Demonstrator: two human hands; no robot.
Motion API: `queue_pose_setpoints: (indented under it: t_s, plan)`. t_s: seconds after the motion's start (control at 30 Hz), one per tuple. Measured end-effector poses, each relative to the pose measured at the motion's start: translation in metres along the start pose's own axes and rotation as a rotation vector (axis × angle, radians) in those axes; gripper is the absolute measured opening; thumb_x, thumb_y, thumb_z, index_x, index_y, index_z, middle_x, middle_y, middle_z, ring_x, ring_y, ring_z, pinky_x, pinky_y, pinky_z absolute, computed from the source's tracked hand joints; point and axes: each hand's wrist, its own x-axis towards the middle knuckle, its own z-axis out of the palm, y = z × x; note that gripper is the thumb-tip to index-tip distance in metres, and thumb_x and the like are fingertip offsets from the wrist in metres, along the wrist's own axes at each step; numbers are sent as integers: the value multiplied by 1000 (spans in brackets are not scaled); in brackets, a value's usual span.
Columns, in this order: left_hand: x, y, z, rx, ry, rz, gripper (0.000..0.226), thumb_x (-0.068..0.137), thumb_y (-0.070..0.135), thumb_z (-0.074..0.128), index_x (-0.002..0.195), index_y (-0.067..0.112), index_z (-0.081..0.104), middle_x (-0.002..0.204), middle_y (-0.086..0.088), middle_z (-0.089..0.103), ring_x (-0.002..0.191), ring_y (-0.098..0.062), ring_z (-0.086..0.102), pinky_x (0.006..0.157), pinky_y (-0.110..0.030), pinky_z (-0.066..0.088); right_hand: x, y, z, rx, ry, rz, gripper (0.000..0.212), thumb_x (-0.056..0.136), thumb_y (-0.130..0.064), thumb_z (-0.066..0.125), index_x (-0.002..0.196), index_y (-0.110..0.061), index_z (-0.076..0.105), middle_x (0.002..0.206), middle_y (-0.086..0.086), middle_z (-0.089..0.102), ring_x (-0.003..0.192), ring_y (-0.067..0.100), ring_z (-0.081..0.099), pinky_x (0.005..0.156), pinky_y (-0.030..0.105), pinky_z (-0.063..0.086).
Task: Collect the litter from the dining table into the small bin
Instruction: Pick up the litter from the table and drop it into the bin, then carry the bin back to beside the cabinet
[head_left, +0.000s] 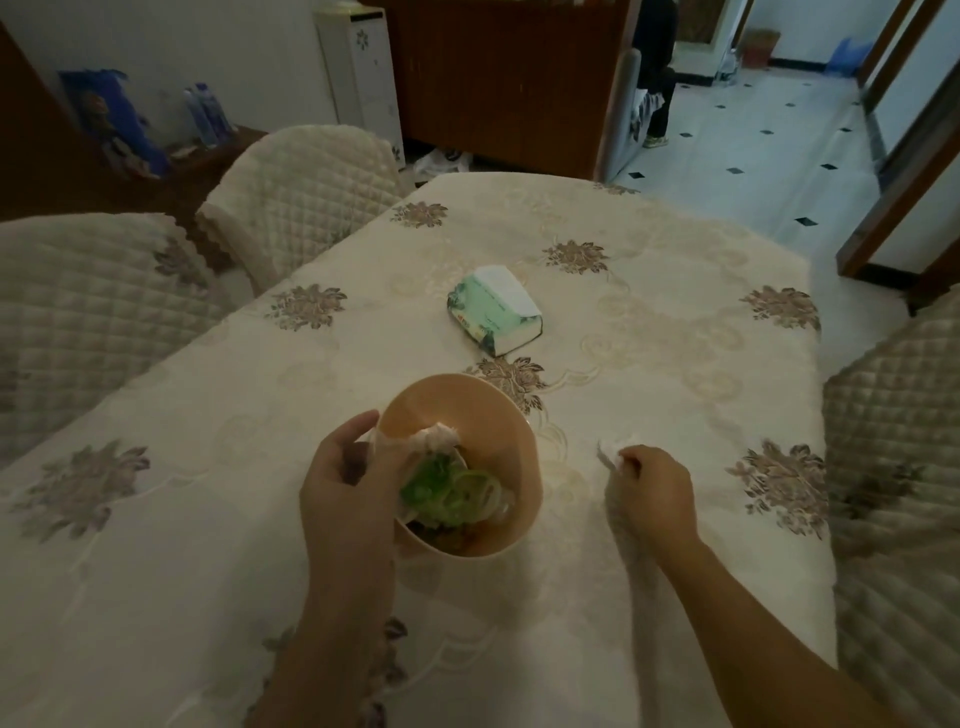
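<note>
At the left edge of the frame, a quilted chair (78, 322) stands against the dining table (208, 415), whose cream floral cloth fills most of the view. Lower centre, the person's left hand (345, 478) is curled at the near-left rim of the small bin (470, 402). Its fingers pinch a pale crumpled wad (436, 435) that hangs over the opening. The dim light makes it hard to say whether the hand also steadies the rim. Inside the bin lies green and whitish litter (447, 493). Above it, mid-frame, a green tissue pack (493, 309) sits on the cloth, well apart. Right of the bin, the right hand (657, 496) rests on the table with its fingers closed round a white tissue scrap (613, 449), near the bin but outside it.

The step in hand looks to be dropping both pieces in. Done well, the left fingers would let go only once the wad is fully inside the rim, with the bin kept from tipping. The right hand should lift its scrap clear of the cloth rather than drag it, and release over the middle of the opening.
</note>
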Motion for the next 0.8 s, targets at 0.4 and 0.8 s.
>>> queue_pose_setpoints:
  t_s: [0.4, 0.8]
  plan:
    - [-33, 22, -93, -63, 130, -56, 30, 77, 21, 69, 107, 24, 63, 101, -6, 66, 98, -28, 63, 78, -43, 54, -122, -199, -53, 262, -108, -714, 15, 83, -17, 52, 89, -14, 66, 88, -3, 67, 82, 6, 56, 75, 14, 44]
    - [-55, 49, -328, -232, 373, -77, 31, 83, 2, 57, 112, 11, 63, 97, -9, 67, 88, -25, 65, 78, -41, 52, -280, -330, 32, 253, -266, -894, 33, 81, -32, 47, 100, -13, 65, 101, 9, 70, 96, 26, 60, 86, 22, 41]
